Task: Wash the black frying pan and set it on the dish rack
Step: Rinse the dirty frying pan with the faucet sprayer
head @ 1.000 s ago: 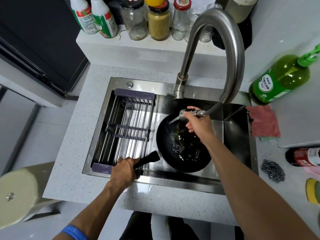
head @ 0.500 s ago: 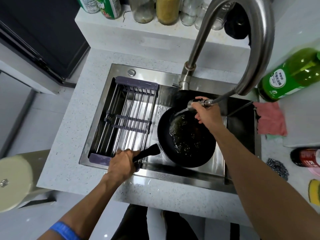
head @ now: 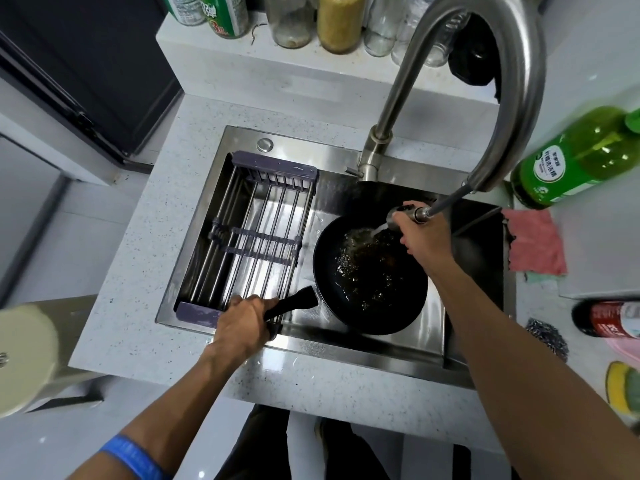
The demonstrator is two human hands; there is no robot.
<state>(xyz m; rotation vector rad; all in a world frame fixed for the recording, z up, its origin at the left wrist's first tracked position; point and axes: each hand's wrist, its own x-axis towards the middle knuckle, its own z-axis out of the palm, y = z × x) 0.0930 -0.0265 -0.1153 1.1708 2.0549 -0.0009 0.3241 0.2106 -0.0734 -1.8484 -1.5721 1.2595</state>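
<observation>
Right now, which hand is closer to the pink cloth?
The right hand. It holds the sprayer head over the frying pan, nearer the pink cloth at the sink's right edge. The left hand grips the pan handle, across the sink.

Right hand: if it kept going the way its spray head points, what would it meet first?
The right hand aims the spray head down and left, so it would probably meet the wet inside of the frying pan first; how far above the pan it sits is unclear.

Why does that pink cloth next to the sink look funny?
The pink cloth on the counter has a ragged, torn-looking edge facing the sink. Otherwise nothing stands out: the frying pan is simply being rinsed.
</observation>
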